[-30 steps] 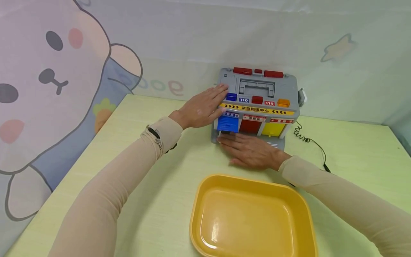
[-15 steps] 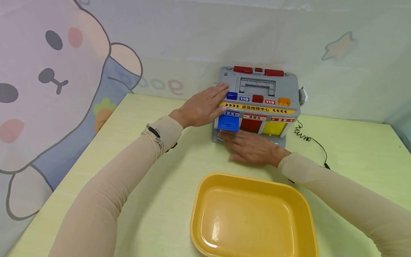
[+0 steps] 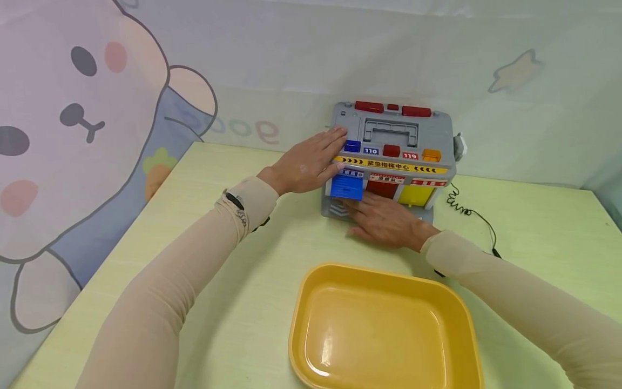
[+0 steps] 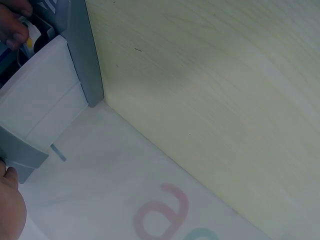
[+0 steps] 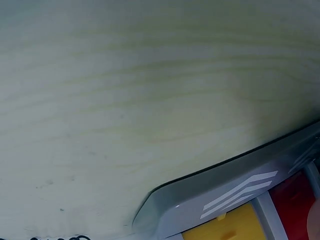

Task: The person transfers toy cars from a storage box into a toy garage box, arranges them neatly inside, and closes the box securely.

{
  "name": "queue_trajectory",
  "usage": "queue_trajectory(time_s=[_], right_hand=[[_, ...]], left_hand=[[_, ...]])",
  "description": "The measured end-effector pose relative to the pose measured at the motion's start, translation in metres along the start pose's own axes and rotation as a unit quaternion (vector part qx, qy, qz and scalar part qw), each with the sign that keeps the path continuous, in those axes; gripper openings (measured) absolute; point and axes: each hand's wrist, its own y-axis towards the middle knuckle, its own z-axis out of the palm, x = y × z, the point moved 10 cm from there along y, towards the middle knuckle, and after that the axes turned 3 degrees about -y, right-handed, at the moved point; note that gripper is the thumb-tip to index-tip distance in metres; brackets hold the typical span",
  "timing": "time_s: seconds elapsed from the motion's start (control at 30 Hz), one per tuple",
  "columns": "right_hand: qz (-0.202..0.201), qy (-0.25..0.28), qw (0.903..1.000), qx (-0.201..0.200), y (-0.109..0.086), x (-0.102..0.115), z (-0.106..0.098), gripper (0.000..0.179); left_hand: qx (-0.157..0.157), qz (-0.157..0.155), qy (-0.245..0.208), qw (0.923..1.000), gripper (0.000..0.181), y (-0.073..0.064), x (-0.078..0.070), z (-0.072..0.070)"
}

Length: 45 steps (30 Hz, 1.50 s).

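A grey toy rescue station (image 3: 432, 129) stands against the wall, with blue, red and yellow garage doors along its front. Its blue door (image 3: 347, 187) is tilted outward. My left hand (image 3: 308, 162) rests on the roof's left end, fingers extended and thumb by the front edge. My right hand (image 3: 386, 220) lies low at the front, its fingertips hidden beneath the blue door. In the left wrist view, the right fingers (image 4: 12, 30) touch a small white toy vehicle (image 4: 34, 34) with a dark wheel inside the left bay; most of it is hidden.
A yellow tray (image 3: 374, 335) sits on the table (image 3: 243, 313) in front of the station. To the station's right lies a coiled black cord (image 3: 459, 205). A printed cloth (image 3: 291, 54) covers the wall behind.
My right hand has shifted slightly toward the bay, its fingertips passing farther under the blue door. Base chevrons now show beside the hand. My left hand stays in place.
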Motion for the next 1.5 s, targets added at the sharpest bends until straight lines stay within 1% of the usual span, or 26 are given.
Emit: queue_trajectory(time_s=[0.2,0.33,0.5,0.67,0.9,1.13,1.23,1.33,1.4,1.5], right_hand=[[0.008,-0.011,0.9999,0.004,0.002,0.000,-0.001,0.068],[0.012,-0.015,0.9998,0.004,0.003,0.001,-0.002,0.067],[0.006,-0.038,0.9993,0.000,0.005,0.004,-0.004,0.066],[0.002,-0.048,0.9988,-0.005,0.006,0.007,-0.005,0.065],[0.007,-0.035,0.9993,-0.013,0.003,0.006,-0.004,0.066],[-0.002,0.004,0.9998,-0.018,-0.004,0.007,-0.009,0.067],[-0.016,0.013,0.9989,-0.042,-0.010,0.009,-0.016,0.063],[-0.030,0.014,0.9966,-0.075,-0.016,0.010,-0.022,0.061],[-0.038,0.017,0.9945,-0.096,-0.021,0.012,-0.025,0.061],[-0.042,0.017,0.9922,-0.116,-0.027,0.012,-0.028,0.063]], left_hand=[[0.004,-0.003,0.002,1.0000,0.068,0.000,0.000,-0.002],[0.005,0.001,0.007,1.0000,0.069,0.000,-0.001,-0.002],[0.008,0.002,0.008,0.9999,0.069,0.000,-0.001,-0.001],[0.002,0.002,0.007,1.0000,0.068,-0.001,-0.001,0.000],[0.003,0.004,0.003,1.0000,0.068,0.000,-0.003,0.001],[0.008,0.001,0.003,1.0000,0.068,0.000,-0.001,0.000],[0.009,0.001,0.003,1.0000,0.068,-0.001,0.000,0.000],[0.008,0.000,0.002,1.0000,0.068,-0.001,-0.001,0.000],[0.006,-0.001,0.002,1.0000,0.068,-0.001,0.000,0.000],[0.003,-0.003,0.004,1.0000,0.068,-0.001,0.000,0.000]])
